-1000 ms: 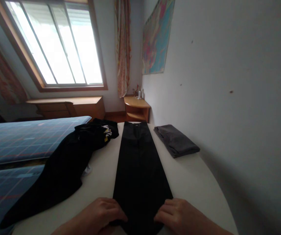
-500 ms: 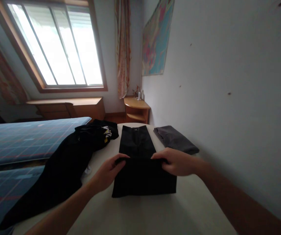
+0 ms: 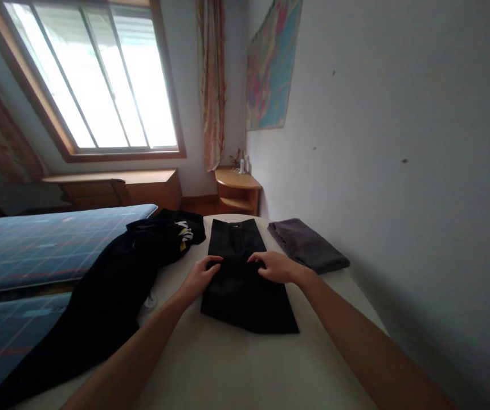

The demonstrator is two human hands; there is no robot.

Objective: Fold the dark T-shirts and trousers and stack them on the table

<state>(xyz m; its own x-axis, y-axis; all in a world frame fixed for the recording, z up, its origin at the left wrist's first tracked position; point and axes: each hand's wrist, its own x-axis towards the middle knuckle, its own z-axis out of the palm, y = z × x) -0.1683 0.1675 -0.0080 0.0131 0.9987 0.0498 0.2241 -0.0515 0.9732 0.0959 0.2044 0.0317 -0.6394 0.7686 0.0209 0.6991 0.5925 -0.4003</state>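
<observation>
A black shirt lies folded on the pale tabletop, its neck opening and small label at the far end. Its near part is doubled over toward the neck. My left hand pinches the left end of the folded edge between thumb and fingers. At the right end of that edge, my right hand has a similar pinch, fingers pointing inward. The cloth under the fingertips is dark and hard to make out.
A folded dark grey garment lies at the right by the wall. Along the left, a rumpled black garment with a white and yellow print hangs over the table edge toward a blue plaid mattress. A corner shelf stands beyond.
Both hands have moved away from me and slightly closer together, carrying the folded edge toward the neck. The doubled part now lies lower and flatter, its near edge slanted.
</observation>
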